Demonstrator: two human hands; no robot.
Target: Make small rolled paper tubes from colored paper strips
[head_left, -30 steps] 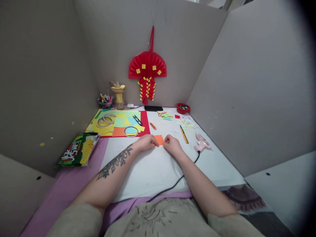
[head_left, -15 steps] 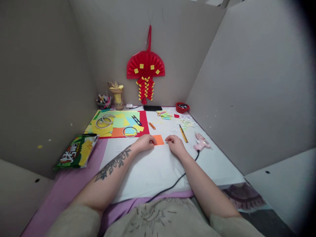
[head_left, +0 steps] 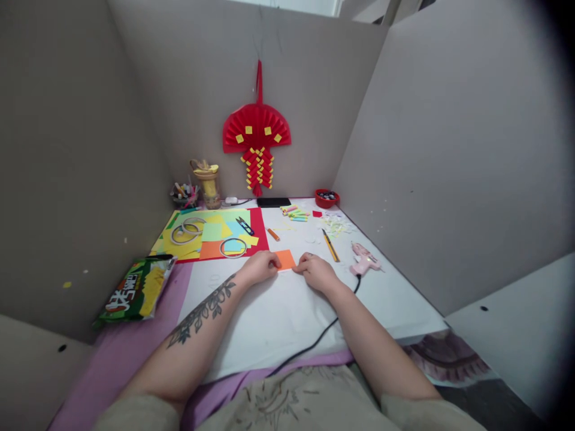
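Observation:
A small orange piece of paper (head_left: 285,260) with a white strip along its near edge lies on the white table top. My left hand (head_left: 262,267) pinches its left edge, fingers curled. At the near right corner, my right hand (head_left: 315,270) has thumb and fingertip closed on the paper. Just beyond the paper is an orange rolled paper tube (head_left: 273,234). To the right of my right hand lie a yellow utility knife (head_left: 331,246) and a pink glue gun (head_left: 365,260), whose black cord runs under my right forearm.
Coloured paper sheets (head_left: 182,246), tape rings (head_left: 233,248) and thread snips (head_left: 245,225) lie at left. Pastel paper rolls (head_left: 294,213), paper scraps (head_left: 338,225) and a red bowl (head_left: 327,199) are further back. A snack bag (head_left: 139,290) sits front left; a red paper fan decoration (head_left: 257,129) hangs behind.
My right hand has moved left and taken hold of the paper's right corner. My left hand stays on its left edge. The camera view has tilted upward slightly.

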